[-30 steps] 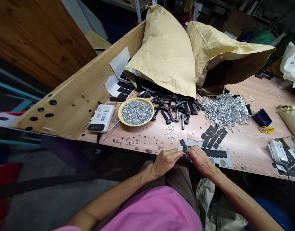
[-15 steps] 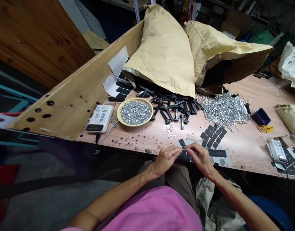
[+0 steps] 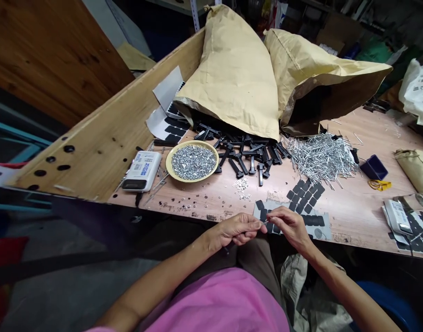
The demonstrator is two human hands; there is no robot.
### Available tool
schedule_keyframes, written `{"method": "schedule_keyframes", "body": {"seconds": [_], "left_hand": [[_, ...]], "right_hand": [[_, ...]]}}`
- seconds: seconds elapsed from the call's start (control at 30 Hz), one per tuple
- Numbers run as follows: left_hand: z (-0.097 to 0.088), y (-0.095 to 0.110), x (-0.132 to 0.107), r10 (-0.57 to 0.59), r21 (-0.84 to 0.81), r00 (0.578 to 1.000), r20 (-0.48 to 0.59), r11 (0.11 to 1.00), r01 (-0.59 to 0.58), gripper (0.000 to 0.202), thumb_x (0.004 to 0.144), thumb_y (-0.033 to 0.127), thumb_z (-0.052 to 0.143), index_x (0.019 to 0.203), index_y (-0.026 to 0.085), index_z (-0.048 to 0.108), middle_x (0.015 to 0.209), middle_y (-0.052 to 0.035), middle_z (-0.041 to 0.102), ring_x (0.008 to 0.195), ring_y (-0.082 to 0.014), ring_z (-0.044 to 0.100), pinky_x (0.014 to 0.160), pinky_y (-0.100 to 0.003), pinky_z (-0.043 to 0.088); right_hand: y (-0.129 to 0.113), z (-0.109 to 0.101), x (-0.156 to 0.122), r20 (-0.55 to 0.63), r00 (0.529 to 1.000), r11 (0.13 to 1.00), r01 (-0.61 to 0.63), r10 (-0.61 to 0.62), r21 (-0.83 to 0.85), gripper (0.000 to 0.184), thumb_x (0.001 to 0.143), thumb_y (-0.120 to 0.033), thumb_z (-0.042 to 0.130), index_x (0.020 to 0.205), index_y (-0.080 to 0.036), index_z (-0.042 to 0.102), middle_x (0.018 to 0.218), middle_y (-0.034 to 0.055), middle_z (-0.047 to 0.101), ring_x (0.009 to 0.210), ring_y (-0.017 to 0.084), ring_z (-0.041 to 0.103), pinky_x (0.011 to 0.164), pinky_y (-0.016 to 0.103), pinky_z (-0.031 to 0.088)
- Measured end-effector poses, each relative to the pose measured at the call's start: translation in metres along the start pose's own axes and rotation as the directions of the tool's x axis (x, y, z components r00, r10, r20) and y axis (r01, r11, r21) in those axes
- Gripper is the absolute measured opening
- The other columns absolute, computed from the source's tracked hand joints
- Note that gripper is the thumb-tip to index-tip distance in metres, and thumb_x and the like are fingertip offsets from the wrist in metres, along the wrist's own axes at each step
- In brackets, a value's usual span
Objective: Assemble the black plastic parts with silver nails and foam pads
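Note:
My left hand [image 3: 237,230] and my right hand [image 3: 289,224] meet at the table's near edge, fingertips pinched together on a thin metal pin [image 3: 265,223] between them. A dark end of a part pokes out below my left hand. Just behind my hands lies a grey sheet of black pads [image 3: 310,220]. Further back sit a yellow dish of small silver nuts [image 3: 192,161], a heap of black plastic parts [image 3: 248,152] and a pile of metal pins [image 3: 320,157].
Two big paper sacks [image 3: 239,74] lie open at the back. A white box [image 3: 141,170] sits left of the dish, a small blue tray [image 3: 375,167] and yellow rubber bands [image 3: 380,184] on the right. A wooden side board [image 3: 104,133] walls the left.
My hands have stayed together at the table's edge, and my left hand has turned palm-up and dropped slightly. The view shifted a little.

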State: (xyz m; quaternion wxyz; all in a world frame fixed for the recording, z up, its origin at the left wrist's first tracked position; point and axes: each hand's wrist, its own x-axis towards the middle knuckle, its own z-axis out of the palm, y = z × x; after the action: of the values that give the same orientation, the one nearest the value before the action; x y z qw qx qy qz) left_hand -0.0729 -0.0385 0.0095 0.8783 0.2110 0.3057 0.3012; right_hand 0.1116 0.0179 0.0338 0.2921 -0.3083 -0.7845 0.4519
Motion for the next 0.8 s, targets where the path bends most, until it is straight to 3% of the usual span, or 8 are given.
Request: {"method": "schedule_keyframes", "body": {"seconds": [0.23, 0.43, 0.53, 0.63, 0.8], "left_hand": [[0.008, 0.003, 0.0, 0.052, 0.037, 0.995, -0.087, 0.998, -0.049, 0.054, 0.05, 0.056, 0.077, 0.077, 0.012, 0.061, 0.044, 0.0119, 0.034, 0.033, 0.001, 0.016, 0.034, -0.017, 0.003], [0.011, 0.004, 0.001, 0.091, 0.121, 0.989, -0.12, 0.99, -0.077, 0.057, 0.05, 0.061, 0.074, 0.077, 0.012, 0.062, 0.046, 0.0115, 0.033, 0.034, 0.0005, 0.016, 0.035, -0.018, 0.004], [0.01, 0.004, 0.002, 0.128, 0.174, 0.983, -0.128, 0.979, -0.105, 0.058, 0.052, 0.062, 0.072, 0.078, 0.011, 0.063, 0.046, 0.0111, 0.033, 0.034, 0.0002, 0.017, 0.036, -0.018, 0.006], [0.007, 0.003, 0.002, 0.166, 0.238, 0.977, -0.137, 0.962, -0.13, 0.058, 0.055, 0.063, 0.07, 0.078, 0.011, 0.064, 0.047, 0.0104, 0.033, 0.036, -0.0004, 0.019, 0.036, -0.018, 0.008], [0.004, 0.003, 0.003, 0.102, 0.292, 0.991, -0.088, 0.954, -0.072, 0.06, 0.056, 0.065, 0.067, 0.081, 0.011, 0.066, 0.049, 0.01, 0.033, 0.036, -0.0009, 0.017, 0.036, -0.018, 0.009]], "right_hand": [[0.005, 0.002, 0.0, -0.016, 0.977, 0.967, -0.206, 0.211, 0.15, 0.027, 0.077, -0.048, 0.063, 0.077, -0.023, 0.074, 0.075, 0.0043, 0.071, 0.069, 0.016, 0.065, 0.064, 0.027, 0.052], [0.007, 0.002, -0.001, -0.017, 0.963, 0.953, -0.263, 0.269, 0.152, 0.029, 0.073, -0.05, 0.066, 0.077, -0.023, 0.074, 0.075, 0.0043, 0.071, 0.068, 0.017, 0.065, 0.061, 0.028, 0.052], [0.008, -0.001, -0.001, -0.003, 0.977, 0.97, -0.211, 0.212, 0.119, 0.027, 0.076, -0.047, 0.064, 0.078, -0.023, 0.074, 0.075, 0.0045, 0.071, 0.068, 0.016, 0.065, 0.061, 0.028, 0.052], [0.007, -0.005, -0.001, 0.045, 0.996, 0.996, -0.082, 0.081, 0.029, 0.021, 0.08, -0.041, 0.062, 0.082, -0.023, 0.073, 0.075, 0.0046, 0.071, 0.069, 0.016, 0.065, 0.064, 0.028, 0.052], [0.007, -0.008, -0.003, 0.1, 0.995, 0.998, 0.012, -0.006, -0.061, 0.02, 0.085, -0.037, 0.058, 0.085, -0.023, 0.071, 0.077, 0.0041, 0.071, 0.07, 0.015, 0.065, 0.064, 0.026, 0.052]]}}
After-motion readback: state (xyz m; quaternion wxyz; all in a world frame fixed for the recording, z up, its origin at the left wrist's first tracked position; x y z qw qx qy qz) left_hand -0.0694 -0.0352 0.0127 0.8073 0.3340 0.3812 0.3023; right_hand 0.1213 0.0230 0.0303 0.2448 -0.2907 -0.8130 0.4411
